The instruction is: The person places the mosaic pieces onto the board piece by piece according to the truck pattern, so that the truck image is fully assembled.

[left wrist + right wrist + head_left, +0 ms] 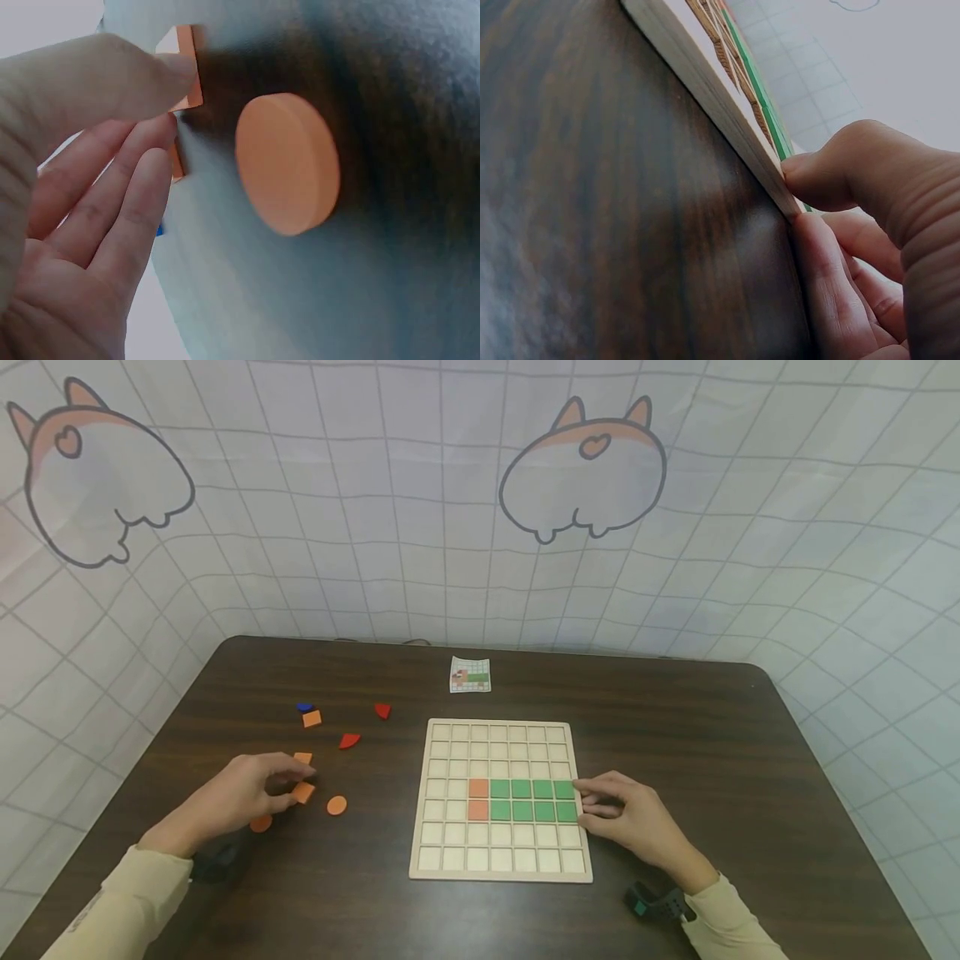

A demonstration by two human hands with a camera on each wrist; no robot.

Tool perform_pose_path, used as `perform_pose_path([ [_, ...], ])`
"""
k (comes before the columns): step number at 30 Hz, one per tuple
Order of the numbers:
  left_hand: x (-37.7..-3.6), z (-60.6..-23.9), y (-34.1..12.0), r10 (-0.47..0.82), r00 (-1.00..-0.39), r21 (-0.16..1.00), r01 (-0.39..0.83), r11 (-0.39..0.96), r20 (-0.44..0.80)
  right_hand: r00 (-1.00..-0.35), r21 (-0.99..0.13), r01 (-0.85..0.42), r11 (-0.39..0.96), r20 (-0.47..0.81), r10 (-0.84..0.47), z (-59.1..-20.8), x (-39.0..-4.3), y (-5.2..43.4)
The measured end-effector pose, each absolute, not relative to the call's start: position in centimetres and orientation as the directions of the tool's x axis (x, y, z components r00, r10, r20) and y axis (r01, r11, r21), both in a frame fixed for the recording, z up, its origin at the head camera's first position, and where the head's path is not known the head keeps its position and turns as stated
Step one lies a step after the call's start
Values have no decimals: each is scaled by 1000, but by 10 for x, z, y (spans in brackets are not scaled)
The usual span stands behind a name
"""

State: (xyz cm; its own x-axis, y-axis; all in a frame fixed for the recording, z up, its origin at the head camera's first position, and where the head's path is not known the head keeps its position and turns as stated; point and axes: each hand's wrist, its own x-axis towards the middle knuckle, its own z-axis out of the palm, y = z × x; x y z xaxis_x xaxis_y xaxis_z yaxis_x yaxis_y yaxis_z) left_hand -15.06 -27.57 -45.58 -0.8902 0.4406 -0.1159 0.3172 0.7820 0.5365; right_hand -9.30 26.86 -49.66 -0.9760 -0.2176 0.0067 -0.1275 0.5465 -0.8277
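Two hands at a wooden grid board, sleeves at the frame's bottom corners.

The left hand, lower left of the head view, pinches an orange square piece between thumb and curled fingers; orange discs lie just beside, red and blue pieces above. The right hand holds the board at its right edge, thumb on the rim beside the green tiles. A small card lies beyond. Only the right wrist view shows the fingers tucked against the board's side.

left hand fingers curled pinching, right hand fingers bent, forearms apart
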Motion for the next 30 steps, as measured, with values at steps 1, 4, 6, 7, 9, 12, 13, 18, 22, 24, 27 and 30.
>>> perform_pose_path([
  [1, -151, -456, -275, 439, -891, 535, 317, 783, -114, -976, -827, -128, 548, 8, -217, -496, -93, 269],
  [4, -151, -457, -275, 442, -890, 522, 326, 788, -113, -976, -824, -131, 552, 10, -216, -495, -93, 269],
  [6, -151, -457, -274, 448, -887, 511, 337, 791, -109, -977, -824, -131, 551, 12, -215, -495, -93, 269],
  [7, -152, -457, -274, 452, -885, 508, 341, 791, -109, -977, -825, -131, 550, 12, -214, -495, -93, 269],
  [9, -153, -457, -274, 457, -883, 505, 347, 791, -109, -977, -826, -130, 549, 11, -214, -494, -92, 269],
  [12, -154, -457, -273, 457, -883, 498, 351, 793, -107, -977, -820, -131, 557, 12, -212, -494, -92, 270],
  [13, -155, -458, -273, 457, -884, 495, 354, 793, -102, -977, -819, -131, 559, 12, -212, -494, -92, 270],
  [18, -156, -460, -271, 470, -880, 483, 383, 787, -68, -975, -813, -140, 566, 15, -220, -494, -91, 270],
  [22, -156, -460, -268, 469, -881, 475, 387, 790, -63, -976, -809, -138, 572, 14, -215, -495, -91, 270],
  [24, -156, -460, -266, 467, -883, 474, 387, 791, -58, -977, -811, -131, 571, 10, -211, -494, -91, 270],
  [27, -157, -459, -262, 476, -879, 470, 409, 782, -27, -976, -810, -136, 571, 12, -216, -495, -90, 270],
  [30, -157, -457, -259, 484, -875, 461, 438, 771, 21, -975, -811, -144, 567, 17, -224, -495, -90, 270],
])
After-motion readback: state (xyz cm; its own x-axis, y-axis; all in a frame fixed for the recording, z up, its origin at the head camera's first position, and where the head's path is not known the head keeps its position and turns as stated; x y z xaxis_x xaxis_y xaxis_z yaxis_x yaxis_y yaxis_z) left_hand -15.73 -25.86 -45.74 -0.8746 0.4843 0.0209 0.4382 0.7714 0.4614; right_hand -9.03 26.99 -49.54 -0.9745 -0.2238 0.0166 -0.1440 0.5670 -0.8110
